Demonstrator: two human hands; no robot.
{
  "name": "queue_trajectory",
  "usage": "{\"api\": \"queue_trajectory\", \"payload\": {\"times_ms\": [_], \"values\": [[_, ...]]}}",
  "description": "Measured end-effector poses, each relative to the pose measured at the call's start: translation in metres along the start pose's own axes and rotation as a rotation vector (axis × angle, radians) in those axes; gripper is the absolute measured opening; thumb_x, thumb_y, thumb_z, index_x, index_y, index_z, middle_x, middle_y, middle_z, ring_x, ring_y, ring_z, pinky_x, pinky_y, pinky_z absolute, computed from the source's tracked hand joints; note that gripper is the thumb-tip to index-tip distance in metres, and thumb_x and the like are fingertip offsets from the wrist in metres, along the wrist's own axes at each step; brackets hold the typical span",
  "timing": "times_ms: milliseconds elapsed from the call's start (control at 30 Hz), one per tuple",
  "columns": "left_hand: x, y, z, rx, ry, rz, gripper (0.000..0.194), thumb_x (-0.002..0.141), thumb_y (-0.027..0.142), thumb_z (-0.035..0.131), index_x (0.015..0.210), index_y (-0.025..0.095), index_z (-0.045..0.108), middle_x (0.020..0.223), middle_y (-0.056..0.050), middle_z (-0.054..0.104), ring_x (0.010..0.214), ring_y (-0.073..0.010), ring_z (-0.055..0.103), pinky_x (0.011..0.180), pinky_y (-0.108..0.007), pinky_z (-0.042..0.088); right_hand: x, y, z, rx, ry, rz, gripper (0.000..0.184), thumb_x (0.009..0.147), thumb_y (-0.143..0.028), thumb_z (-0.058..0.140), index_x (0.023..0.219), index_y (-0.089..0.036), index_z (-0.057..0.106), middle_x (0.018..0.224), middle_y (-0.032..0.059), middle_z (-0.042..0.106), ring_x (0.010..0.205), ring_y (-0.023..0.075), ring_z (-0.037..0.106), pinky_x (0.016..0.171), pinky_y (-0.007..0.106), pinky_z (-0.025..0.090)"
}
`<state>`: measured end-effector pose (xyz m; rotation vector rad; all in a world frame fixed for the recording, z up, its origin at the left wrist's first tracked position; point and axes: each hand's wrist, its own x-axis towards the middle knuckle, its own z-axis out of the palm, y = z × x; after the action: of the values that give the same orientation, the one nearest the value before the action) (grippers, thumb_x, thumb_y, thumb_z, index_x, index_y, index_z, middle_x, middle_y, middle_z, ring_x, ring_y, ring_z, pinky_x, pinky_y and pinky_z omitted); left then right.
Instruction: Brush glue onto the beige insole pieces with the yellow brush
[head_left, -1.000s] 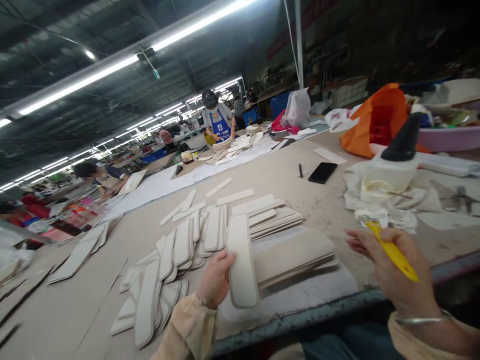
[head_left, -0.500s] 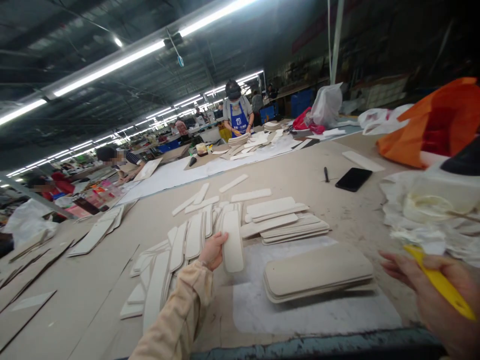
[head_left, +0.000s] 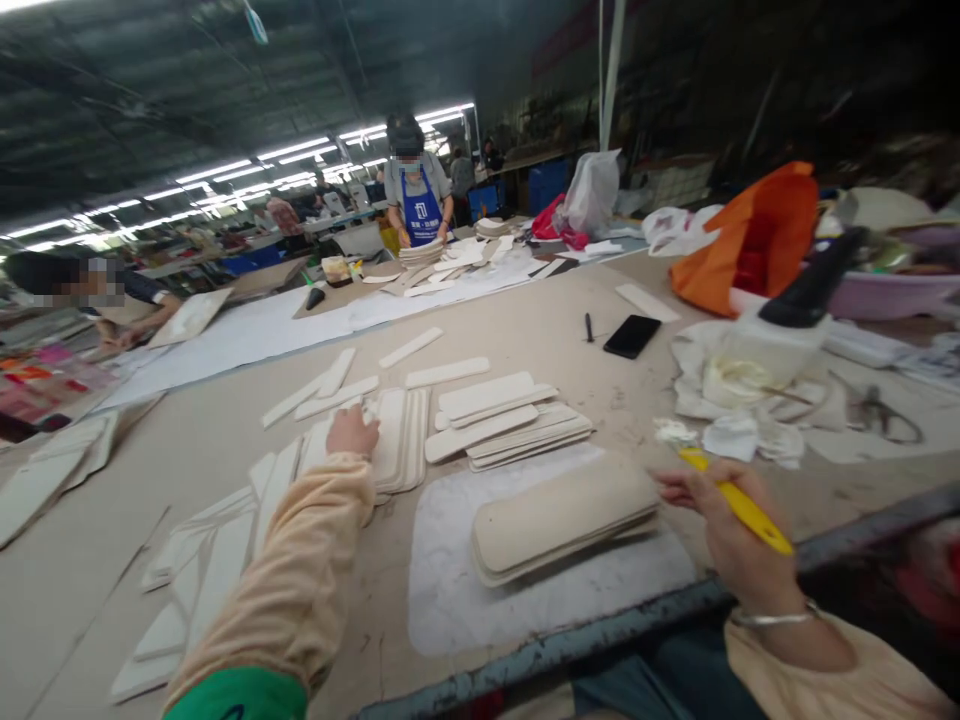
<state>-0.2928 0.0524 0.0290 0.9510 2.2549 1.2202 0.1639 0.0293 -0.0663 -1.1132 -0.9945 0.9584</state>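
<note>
Bent over the upper ends of a row of pale flat panels (head_left: 394, 440), my left hand (head_left: 354, 430) has its fingers curled. Whether a panel is pinched between them is hidden. My right hand (head_left: 739, 520) grips a brush by its yellow handle (head_left: 754, 515), to the right of a low stack of long beige panels (head_left: 562, 510). The brush's head is blurred. That stack lies on a white sheet (head_left: 442, 600) near the table's front edge. Behind it sits another pile of pale strips (head_left: 517, 425).
A black phone (head_left: 632, 336) and a small dark tool (head_left: 589, 328) lie beyond the piles. At right are a glue container (head_left: 780, 345), scissors (head_left: 877, 410) and an orange bag (head_left: 750, 240). Loose panels (head_left: 191, 570) spread at left. A co-worker (head_left: 420, 195) stands across the table.
The view has swung right. My left hand has moved from the side of a single panel to the upper ends of the row. My right hand still holds the brush.
</note>
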Motion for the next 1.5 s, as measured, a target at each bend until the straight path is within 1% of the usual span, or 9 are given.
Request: {"api": "queue_trajectory", "payload": {"times_ms": [67, 133, 267, 400, 633, 867, 1100, 1267, 1500], "values": [[-0.023, -0.005, 0.006, 0.039, -0.030, 0.093, 0.055, 0.076, 0.032, 0.069, 0.126, 0.016, 0.052, 0.146, -0.013, 0.038, 0.135, -0.0310, 0.033, 0.111, -0.046, 0.029, -0.002, -0.002, -0.002, -0.067, -0.047, -0.060, 0.031, 0.079, -0.045, 0.067, 0.085, -0.020, 0.049, 0.078, 0.0045, 0.070, 0.061, 0.0160, 0.064, 0.060, 0.030, 0.055], [-0.059, -0.017, 0.016, 0.039, -0.136, 0.194, 0.056, 0.077, 0.040, 0.067, 0.127, 0.017, 0.053, 0.141, -0.012, 0.047, 0.132, -0.0288, 0.040, 0.111, -0.040, 0.031, -0.004, -0.002, -0.005, -0.104, -0.089, -0.109, 0.027, 0.082, -0.044, 0.063, 0.086, -0.020, 0.051, 0.071, 0.0019, 0.065, 0.056, 0.0132, 0.058, 0.056, 0.028, 0.050], [-0.142, -0.050, 0.037, 0.054, -0.554, 0.625, 0.071, 0.075, 0.049, 0.068, 0.138, 0.023, 0.045, 0.146, -0.009, 0.044, 0.136, -0.0288, 0.036, 0.115, -0.042, 0.025, -0.008, -0.003, -0.008, 0.001, -0.149, -0.123, 0.025, 0.088, -0.043, 0.056, 0.095, -0.019, 0.052, 0.058, -0.0034, 0.052, 0.049, 0.0112, 0.046, 0.047, 0.024, 0.039], [-0.183, -0.073, 0.057, 0.044, -0.565, 0.712, 0.084, 0.069, 0.043, 0.077, 0.142, 0.026, 0.039, 0.147, -0.011, 0.042, 0.137, -0.0316, 0.035, 0.115, -0.046, 0.025, -0.012, -0.008, -0.006, 0.077, -0.171, -0.076, 0.025, 0.090, -0.043, 0.053, 0.096, -0.019, 0.054, 0.052, -0.0052, 0.046, 0.047, 0.0107, 0.043, 0.046, 0.023, 0.035], [-0.184, -0.080, 0.066, -0.054, -0.475, 0.656, 0.074, 0.066, 0.029, 0.080, 0.134, 0.025, 0.051, 0.135, -0.011, 0.056, 0.129, -0.0316, 0.046, 0.115, -0.047, 0.026, -0.026, -0.024, 0.009, 0.074, -0.217, 0.057, 0.032, 0.091, -0.045, 0.047, 0.095, -0.016, 0.060, 0.046, -0.0047, 0.041, 0.044, 0.0112, 0.038, 0.044, 0.024, 0.030], [-0.190, -0.075, 0.066, -0.160, -0.444, 0.575, 0.073, 0.056, 0.028, 0.085, 0.124, 0.024, 0.060, 0.127, -0.010, 0.062, 0.127, -0.0326, 0.048, 0.117, -0.048, 0.019, -0.066, -0.026, 0.057, 0.039, -0.533, 0.143, 0.031, 0.093, -0.044, 0.047, 0.098, -0.016, 0.060, 0.051, -0.0045, 0.042, 0.048, 0.0109, 0.041, 0.047, 0.024, 0.032], [-0.191, -0.079, 0.066, -0.240, -0.468, 0.462, 0.080, 0.054, 0.023, 0.086, 0.128, 0.023, 0.057, 0.126, -0.011, 0.063, 0.120, -0.0318, 0.055, 0.111, -0.042, 0.034, -0.076, -0.023, 0.091, -0.146, -0.704, 0.156, 0.030, 0.094, -0.045, 0.046, 0.091, -0.018, 0.059, 0.053, -0.0050, 0.044, 0.050, 0.0107, 0.043, 0.051, 0.024, 0.034], [-0.189, -0.082, 0.067, -0.148, -0.470, 0.592, 0.080, 0.060, 0.024, 0.083, 0.134, 0.023, 0.052, 0.129, -0.009, 0.062, 0.122, -0.0299, 0.054, 0.111, -0.039, 0.035, -0.055, -0.027, 0.081, -0.305, -0.605, 0.168, 0.035, 0.092, -0.050, 0.046, 0.087, -0.018, 0.061, 0.050, -0.0056, 0.042, 0.048, 0.0111, 0.041, 0.050, 0.024, 0.034], [-0.188, -0.085, 0.068, -0.119, -0.463, 0.611, 0.079, 0.063, 0.028, 0.081, 0.135, 0.023, 0.049, 0.128, -0.009, 0.063, 0.119, -0.0300, 0.057, 0.108, -0.039, 0.039, -0.004, -0.033, 0.028, -0.604, -0.370, -0.015, 0.033, 0.090, -0.048, 0.048, 0.081, -0.019, 0.061, 0.048, -0.0043, 0.048, 0.046, 0.0137, 0.047, 0.050, 0.026, 0.037]]}}
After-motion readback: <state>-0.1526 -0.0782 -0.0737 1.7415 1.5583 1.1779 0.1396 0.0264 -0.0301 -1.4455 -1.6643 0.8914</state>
